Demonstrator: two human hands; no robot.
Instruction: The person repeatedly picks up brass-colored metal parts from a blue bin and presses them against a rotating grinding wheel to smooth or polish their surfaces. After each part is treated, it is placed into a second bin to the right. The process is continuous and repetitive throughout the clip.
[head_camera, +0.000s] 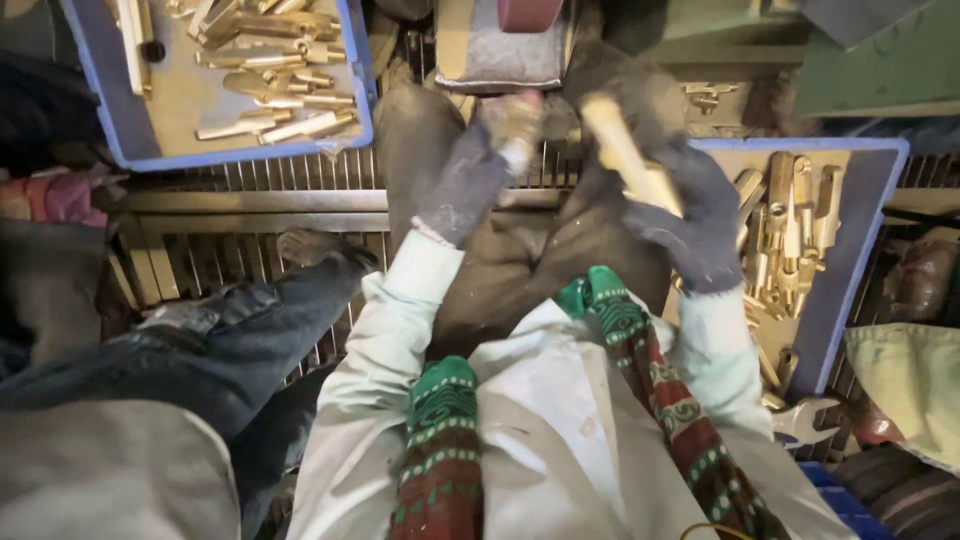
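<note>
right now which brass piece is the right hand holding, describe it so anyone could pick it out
Start at the blue tray of brass parts on the right. Just left of it, the dark-gloved right hand holds a long pale brass piece. Unlike the parts lying in the tray, it is raised and angled up-left.

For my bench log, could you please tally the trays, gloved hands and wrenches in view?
Blue trays of brass parts: 2 (upper left, right)
Gloved hands: 2 (left hand, right hand, holding a brass piece)
Wrench: 1
Total: 5
</note>
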